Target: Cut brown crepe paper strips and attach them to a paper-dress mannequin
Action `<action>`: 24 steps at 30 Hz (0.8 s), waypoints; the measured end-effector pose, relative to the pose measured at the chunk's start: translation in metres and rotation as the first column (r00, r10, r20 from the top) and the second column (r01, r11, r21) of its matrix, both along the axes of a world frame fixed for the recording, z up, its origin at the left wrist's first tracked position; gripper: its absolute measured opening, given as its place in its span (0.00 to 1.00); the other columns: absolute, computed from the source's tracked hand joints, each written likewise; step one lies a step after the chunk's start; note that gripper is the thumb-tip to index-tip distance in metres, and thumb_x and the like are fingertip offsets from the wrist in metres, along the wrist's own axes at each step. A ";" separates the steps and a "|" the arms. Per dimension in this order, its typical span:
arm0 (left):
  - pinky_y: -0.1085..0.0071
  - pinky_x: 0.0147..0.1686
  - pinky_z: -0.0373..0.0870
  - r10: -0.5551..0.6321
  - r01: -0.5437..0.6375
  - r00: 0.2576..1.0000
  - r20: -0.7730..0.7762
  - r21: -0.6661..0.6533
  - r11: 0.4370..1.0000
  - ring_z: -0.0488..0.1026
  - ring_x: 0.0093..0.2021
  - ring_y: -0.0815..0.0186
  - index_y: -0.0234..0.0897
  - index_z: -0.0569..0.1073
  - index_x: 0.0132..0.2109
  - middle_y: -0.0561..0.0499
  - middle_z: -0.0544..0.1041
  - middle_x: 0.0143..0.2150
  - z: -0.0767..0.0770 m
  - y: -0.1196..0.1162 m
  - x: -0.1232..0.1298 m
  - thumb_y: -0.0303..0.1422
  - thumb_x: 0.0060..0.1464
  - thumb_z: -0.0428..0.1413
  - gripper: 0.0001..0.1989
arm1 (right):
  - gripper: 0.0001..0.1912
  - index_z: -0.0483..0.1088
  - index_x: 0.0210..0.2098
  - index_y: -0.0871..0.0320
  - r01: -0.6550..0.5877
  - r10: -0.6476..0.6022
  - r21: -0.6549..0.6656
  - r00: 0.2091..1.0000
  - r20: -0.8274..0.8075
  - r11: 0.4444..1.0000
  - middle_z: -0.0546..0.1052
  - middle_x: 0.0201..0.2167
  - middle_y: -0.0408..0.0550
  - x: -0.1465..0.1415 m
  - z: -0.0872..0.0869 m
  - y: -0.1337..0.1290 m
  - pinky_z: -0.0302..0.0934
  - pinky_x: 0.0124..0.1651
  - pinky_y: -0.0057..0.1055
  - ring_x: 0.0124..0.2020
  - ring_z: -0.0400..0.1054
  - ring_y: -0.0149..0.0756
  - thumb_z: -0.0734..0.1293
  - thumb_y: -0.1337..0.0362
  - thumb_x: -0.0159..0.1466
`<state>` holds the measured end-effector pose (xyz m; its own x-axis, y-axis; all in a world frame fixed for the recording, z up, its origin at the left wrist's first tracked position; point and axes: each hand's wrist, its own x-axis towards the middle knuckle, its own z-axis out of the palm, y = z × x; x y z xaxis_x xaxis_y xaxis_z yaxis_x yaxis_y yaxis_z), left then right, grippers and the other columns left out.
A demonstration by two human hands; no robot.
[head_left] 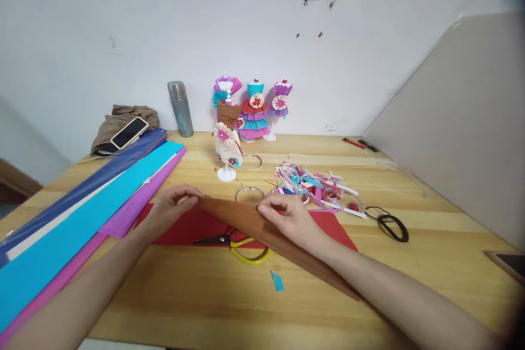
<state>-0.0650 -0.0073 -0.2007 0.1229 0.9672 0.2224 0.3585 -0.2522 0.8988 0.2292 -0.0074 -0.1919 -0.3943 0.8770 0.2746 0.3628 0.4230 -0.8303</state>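
Between my hands a long folded strip of brown crepe paper (232, 212) is held up above the table, slanting down toward the lower right. My left hand (174, 208) pinches its left end. Farther along the upper edge, my right hand (291, 219) grips it between thumb and fingers, and the rest of the strip trails beneath my right forearm. Under it lies a sheet of red paper (176, 229). Scissors with yellow handles (252, 257) rest partly on that red sheet, their blades pointing left. Nearer me is a small blue paper scrap (277, 281).
Small dress forms in paper outfits (228, 145) stand toward the wall. Right of them is a heap of paper scraps (309, 183), then a black cord coil (392, 228). Long blue paper (94, 213), a phone (130, 132) and a bottle (180, 109) occupy the left side.
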 end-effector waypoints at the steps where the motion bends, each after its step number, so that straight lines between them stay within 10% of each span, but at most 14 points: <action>1: 0.65 0.40 0.70 0.015 -0.015 1.000 -0.008 -0.005 1.000 0.75 0.38 0.60 0.37 0.79 0.35 0.47 0.81 0.36 -0.001 0.000 0.000 0.42 0.49 0.60 0.12 | 0.16 0.69 0.21 0.59 0.005 -0.005 0.001 1.000 -0.002 1.000 0.71 0.19 0.43 0.000 0.000 0.000 0.55 0.29 0.28 0.23 0.62 0.31 0.62 0.58 0.61; 6: 0.70 0.31 0.68 0.114 -0.114 0.992 -0.053 -0.012 0.993 0.71 0.29 0.65 0.37 0.79 0.45 0.49 0.80 0.32 -0.002 -0.001 -0.001 0.44 0.53 0.57 0.19 | 0.14 0.69 0.21 0.58 0.027 -0.028 -0.020 0.999 -0.017 0.999 0.72 0.19 0.44 0.000 -0.001 0.001 0.57 0.28 0.28 0.23 0.63 0.31 0.64 0.58 0.59; 16: 0.63 0.49 0.68 -0.035 0.035 0.999 -0.016 -0.003 0.999 0.73 0.50 0.54 0.37 0.76 0.51 0.42 0.78 0.51 -0.001 -0.003 -0.003 0.52 0.49 0.59 0.29 | 0.15 0.67 0.20 0.58 0.059 -0.061 -0.050 0.998 -0.028 0.997 0.70 0.18 0.43 -0.001 -0.001 0.000 0.56 0.26 0.27 0.22 0.62 0.31 0.64 0.56 0.58; 24: 0.69 0.34 0.68 0.040 -0.039 0.999 0.006 -0.059 0.997 0.70 0.32 0.65 0.35 0.75 0.31 0.50 0.75 0.29 0.008 -0.004 0.009 0.42 0.47 0.61 0.13 | 0.17 0.66 0.19 0.58 0.033 -0.035 -0.076 0.999 -0.028 0.997 0.68 0.17 0.43 -0.002 0.001 -0.001 0.55 0.26 0.27 0.21 0.60 0.29 0.63 0.55 0.59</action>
<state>-0.0559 -0.0118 -0.1925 0.0827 0.9827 0.1657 0.3607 -0.1845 0.9143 0.2270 -0.0087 -0.1912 -0.3568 0.9083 0.2182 0.3508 0.3468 -0.8699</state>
